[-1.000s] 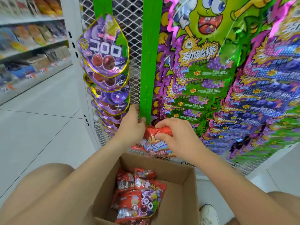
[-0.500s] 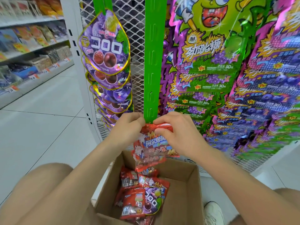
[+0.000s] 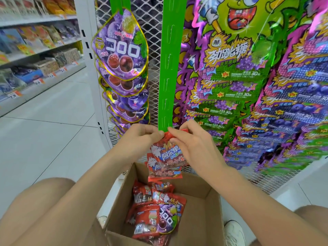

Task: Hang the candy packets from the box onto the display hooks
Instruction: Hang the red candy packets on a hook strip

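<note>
Both hands meet at the lower end of a green hanging strip (image 3: 167, 68). My left hand (image 3: 142, 137) and my right hand (image 3: 190, 142) pinch the top edge of a red candy packet (image 3: 168, 155) right at the strip's bottom slot. A second red packet (image 3: 164, 171) hangs just below and behind it. Beneath them stands an open cardboard box (image 3: 200, 219) with several red packets (image 3: 149, 203) and one purple packet (image 3: 167, 219) inside. The hook itself is hidden by my fingers.
Purple grape gummy bags (image 3: 120, 48) hang on another green strip to the left. Green and purple candy bags (image 3: 230, 71) cover the wire mesh panel (image 3: 152, 23) on the right. Store shelves (image 3: 35, 64) line the aisle at left. My knees and a white shoe (image 3: 234, 233) flank the box.
The hands lifted the red packet from just above the box up to the strip's bottom end. The camera view tilted slightly, and a second packet now shows hanging below.
</note>
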A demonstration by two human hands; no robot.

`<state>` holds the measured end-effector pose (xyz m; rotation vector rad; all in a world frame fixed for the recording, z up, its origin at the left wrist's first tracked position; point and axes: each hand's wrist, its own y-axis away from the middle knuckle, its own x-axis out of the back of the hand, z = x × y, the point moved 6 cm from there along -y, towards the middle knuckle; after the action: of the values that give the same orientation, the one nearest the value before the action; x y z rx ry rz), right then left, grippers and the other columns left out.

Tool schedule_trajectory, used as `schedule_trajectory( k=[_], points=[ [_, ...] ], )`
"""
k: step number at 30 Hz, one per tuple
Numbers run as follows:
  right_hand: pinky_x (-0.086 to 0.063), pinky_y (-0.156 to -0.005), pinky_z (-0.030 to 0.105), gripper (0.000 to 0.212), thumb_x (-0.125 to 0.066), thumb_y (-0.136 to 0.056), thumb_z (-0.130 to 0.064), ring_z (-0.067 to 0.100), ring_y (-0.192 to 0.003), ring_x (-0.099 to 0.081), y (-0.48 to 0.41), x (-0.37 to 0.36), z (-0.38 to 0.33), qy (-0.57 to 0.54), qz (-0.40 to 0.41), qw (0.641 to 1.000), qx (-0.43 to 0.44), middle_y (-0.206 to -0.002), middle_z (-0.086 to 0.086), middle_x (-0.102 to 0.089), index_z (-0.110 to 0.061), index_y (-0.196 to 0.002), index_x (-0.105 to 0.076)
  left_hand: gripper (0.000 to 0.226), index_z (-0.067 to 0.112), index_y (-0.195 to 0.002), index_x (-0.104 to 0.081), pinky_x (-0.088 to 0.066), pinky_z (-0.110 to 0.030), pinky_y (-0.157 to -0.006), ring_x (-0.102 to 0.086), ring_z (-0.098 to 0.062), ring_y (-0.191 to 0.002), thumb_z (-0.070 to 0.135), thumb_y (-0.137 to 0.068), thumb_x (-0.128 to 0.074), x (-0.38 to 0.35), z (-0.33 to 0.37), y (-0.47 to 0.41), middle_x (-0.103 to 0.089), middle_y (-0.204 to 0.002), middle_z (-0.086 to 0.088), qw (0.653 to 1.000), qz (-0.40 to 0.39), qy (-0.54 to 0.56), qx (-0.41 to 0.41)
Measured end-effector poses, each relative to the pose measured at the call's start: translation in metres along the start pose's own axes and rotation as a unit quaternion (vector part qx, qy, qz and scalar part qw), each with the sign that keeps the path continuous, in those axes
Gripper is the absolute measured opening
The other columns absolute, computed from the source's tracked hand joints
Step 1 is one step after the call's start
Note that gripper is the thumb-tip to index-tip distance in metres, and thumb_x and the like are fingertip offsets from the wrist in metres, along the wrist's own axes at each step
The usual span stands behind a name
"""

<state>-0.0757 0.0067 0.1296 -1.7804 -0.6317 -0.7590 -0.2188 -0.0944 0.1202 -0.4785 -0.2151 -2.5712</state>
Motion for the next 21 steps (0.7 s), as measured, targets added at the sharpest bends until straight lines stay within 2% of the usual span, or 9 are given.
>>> schedule_trajectory(
  k=[4,6,8,12,13,15,17,18,21],
  points=[
    [-0.061,-0.075,0.031,0.046,-0.075,-0.093,0.004,0.004,-0.089,-0.056,0.002,-0.005,0.001,0.001,0.017,1.0,0.014,-0.106,0.006,-0.054,-0.008,-0.137,-0.069,0.031,0.013,-0.087,-0.079,-0.054,-0.039,-0.087,-0.071,-0.015,-0.084,0.031,-0.107,-0.063,0.002,-0.003,-0.004,-0.08,-0.091,-0.009,1.0,0.018,0.006,0.002],
    [-0.055,-0.081,0.016,0.04,-0.075,-0.094,0.003,-0.002,-0.088,-0.049,0.0,-0.001,0.001,-0.039,0.051,0.998,0.003,-0.102,0.008,-0.057,-0.007,-0.132,-0.072,0.031,0.016,-0.087,-0.079,-0.056,-0.041,-0.089,-0.072,-0.015,-0.084,0.031,-0.108,-0.062,0.001,-0.003,-0.005,-0.081,-0.092,-0.008,1.0,0.022,0.004,-0.002],
    [-0.041,-0.081,0.001,0.035,-0.076,-0.092,0.004,0.0,-0.081,-0.048,-0.001,0.006,-0.002,-0.06,0.081,0.995,-0.011,-0.096,0.01,-0.061,-0.004,-0.126,-0.075,0.031,0.016,-0.087,-0.078,-0.057,-0.044,-0.09,-0.072,-0.015,-0.084,0.031,-0.108,-0.061,-0.002,-0.004,-0.005,-0.081,-0.092,-0.009,1.0,0.019,0.004,-0.007],
    [-0.038,-0.081,0.0,0.028,-0.076,-0.091,0.004,-0.004,-0.081,-0.053,0.001,0.007,-0.001,-0.143,0.059,0.987,-0.049,-0.089,0.015,-0.061,-0.001,-0.119,-0.078,0.033,0.011,-0.088,-0.074,-0.057,-0.055,-0.091,-0.073,-0.035,-0.087,0.031,-0.11,-0.059,-0.003,-0.007,-0.006,-0.077,-0.094,-0.018,1.0,0.019,-0.014,-0.018],
    [-0.041,-0.079,0.002,0.026,-0.077,-0.091,0.002,-0.004,-0.081,-0.056,0.001,0.005,-0.001,-0.151,0.043,0.986,-0.051,-0.089,0.013,-0.063,-0.003,-0.117,-0.079,0.033,0.011,-0.088,-0.074,-0.057,-0.056,-0.087,-0.071,-0.037,-0.085,0.03,-0.11,-0.058,-0.003,-0.008,-0.006,-0.076,-0.094,-0.022,0.999,0.019,-0.024,-0.025],
    [-0.047,-0.078,0.013,0.02,-0.08,-0.091,-0.01,0.007,-0.081,-0.063,0.002,0.001,-0.002,-0.108,0.014,0.993,-0.037,-0.09,0.003,-0.068,-0.013,-0.111,-0.081,0.032,0.012,-0.085,-0.073,-0.055,-0.052,-0.081,-0.064,-0.028,-0.078,0.026,-0.109,-0.059,-0.003,-0.008,-0.007,-0.073,-0.092,-0.025,0.998,0.021,-0.04,-0.039],
    [-0.052,-0.081,0.029,0.013,-0.083,-0.09,-0.023,0.009,-0.082,-0.064,0.003,-0.005,0.004,-0.112,-0.026,0.99,-0.086,-0.088,-0.012,-0.069,-0.025,-0.101,-0.076,0.03,0.01,-0.083,-0.07,-0.056,-0.053,-0.079,-0.062,-0.023,-0.076,0.021,-0.109,-0.059,-0.005,-0.008,-0.007,-0.072,-0.088,-0.024,0.997,0.021,-0.057,-0.051],
    [-0.052,-0.081,0.033,0.017,-0.085,-0.088,-0.028,0.008,-0.081,-0.063,0.005,-0.009,0.008,-0.125,-0.042,0.983,-0.125,-0.083,-0.017,-0.067,-0.03,-0.097,-0.07,0.029,0.009,-0.083,-0.068,-0.056,-0.054,-0.079,-0.061,-0.021,-0.074,0.019,-0.109,-0.059,-0.006,-0.007,-0.007,-0.072,-0.085,-0.023,0.995,0.022,-0.069,-0.063],
    [-0.054,-0.076,0.043,0.038,-0.089,-0.081,-0.04,0.02,-0.082,-0.063,0.012,-0.023,0.019,-0.166,-0.045,0.962,-0.212,-0.079,-0.014,-0.063,-0.036,-0.091,-0.053,0.029,0.014,-0.08,-0.06,-0.053,-0.05,-0.072,-0.054,-0.015,-0.069,0.012,-0.109,-0.057,-0.007,-0.007,-0.008,-0.067,-0.076,-0.016,0.986,0.028,-0.128,-0.102]
  ],
)
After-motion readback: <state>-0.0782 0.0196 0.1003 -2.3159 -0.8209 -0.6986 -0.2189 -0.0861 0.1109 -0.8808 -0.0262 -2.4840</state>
